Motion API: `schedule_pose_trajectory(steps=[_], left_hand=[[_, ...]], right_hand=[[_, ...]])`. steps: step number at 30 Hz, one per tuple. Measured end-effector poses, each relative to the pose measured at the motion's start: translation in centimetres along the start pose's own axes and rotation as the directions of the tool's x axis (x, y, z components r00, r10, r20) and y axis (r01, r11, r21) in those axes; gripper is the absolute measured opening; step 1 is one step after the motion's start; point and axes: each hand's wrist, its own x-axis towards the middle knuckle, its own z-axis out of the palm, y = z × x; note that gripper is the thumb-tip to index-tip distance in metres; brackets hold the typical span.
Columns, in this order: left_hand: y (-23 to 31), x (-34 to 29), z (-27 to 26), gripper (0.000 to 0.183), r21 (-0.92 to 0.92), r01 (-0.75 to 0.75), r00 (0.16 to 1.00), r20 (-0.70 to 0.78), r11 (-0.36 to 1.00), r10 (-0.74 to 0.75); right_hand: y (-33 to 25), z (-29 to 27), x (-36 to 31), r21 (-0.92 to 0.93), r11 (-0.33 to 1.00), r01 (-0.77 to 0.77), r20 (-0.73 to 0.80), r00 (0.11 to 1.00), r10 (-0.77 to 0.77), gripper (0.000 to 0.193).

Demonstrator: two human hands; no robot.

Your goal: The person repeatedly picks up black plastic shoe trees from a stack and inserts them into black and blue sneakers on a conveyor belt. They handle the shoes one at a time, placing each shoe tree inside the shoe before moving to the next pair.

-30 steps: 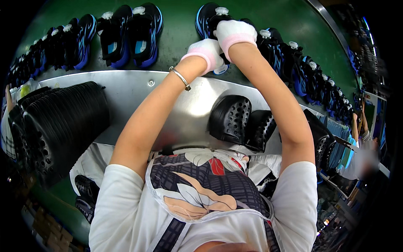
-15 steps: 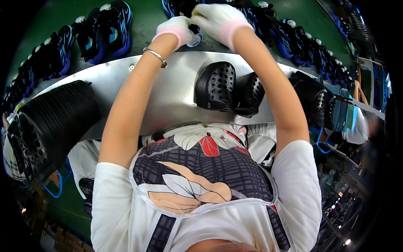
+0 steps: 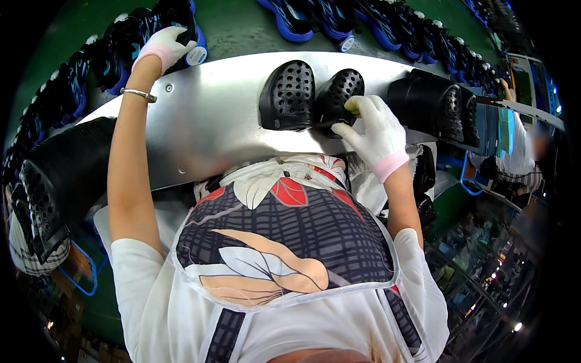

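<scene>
The right hand [image 3: 376,134], in a white glove with a pink cuff, rests on the right one of two black perforated clogs. Its grip is narrow: thumb and forefinger pinch the near rim of the right clog [image 3: 336,97]. That clog stands near the middle of the steel counter [image 3: 206,121], touching the left clog [image 3: 287,95] beside it. Both stand with their perforated uppers showing, just back from the near edge.

The left hand [image 3: 164,43], gloved the same way, is stretched past the far edge of the counter. Its fingers curl over a dark shoe [image 3: 181,24] with a blue sole on the green belt [image 3: 236,27]. The grip is closed on that shoe. A metal bangle [image 3: 138,94] sits on the left wrist.

A row of blue-soled shoes [image 3: 387,18] runs along the belt beyond the far edge. A nested stack of black clogs [image 3: 57,181] lies at the left end of the counter. A second stack [image 3: 439,106] lies at the right end, near the right hand. Another person [image 3: 520,145] shows beyond the right end.
</scene>
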Motion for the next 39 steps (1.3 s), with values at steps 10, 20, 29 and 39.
schedule_pose_trajectory(steps=[10,20,29,39], left_hand=[[6.0,-5.3,-3.0,0.049,0.070,-0.268,0.825,-0.499,0.961,0.266],[13.7,-9.5,-0.7,0.055,-0.946,0.267,0.816,0.119,-0.185,0.566],[13.1,-8.2,-0.7,0.043,-0.998,-0.058,0.958,-0.055,0.000,0.281],[12.9,-5.8,0.6,0.043,-0.983,-0.056,0.958,-0.102,-0.172,0.268]], right_hand=[[-0.8,-2.2,-0.2,0.114,0.993,0.012,-0.006,1.000,-0.012,0.031],[-5.9,-2.9,3.5,0.225,0.859,0.459,-0.175,0.887,-0.428,0.037],[-5.5,0.5,5.7,0.308,0.946,0.103,-0.069,0.994,-0.086,0.040],[-3.9,0.4,8.3,0.259,0.961,0.093,-0.077,0.994,-0.076,0.030]])
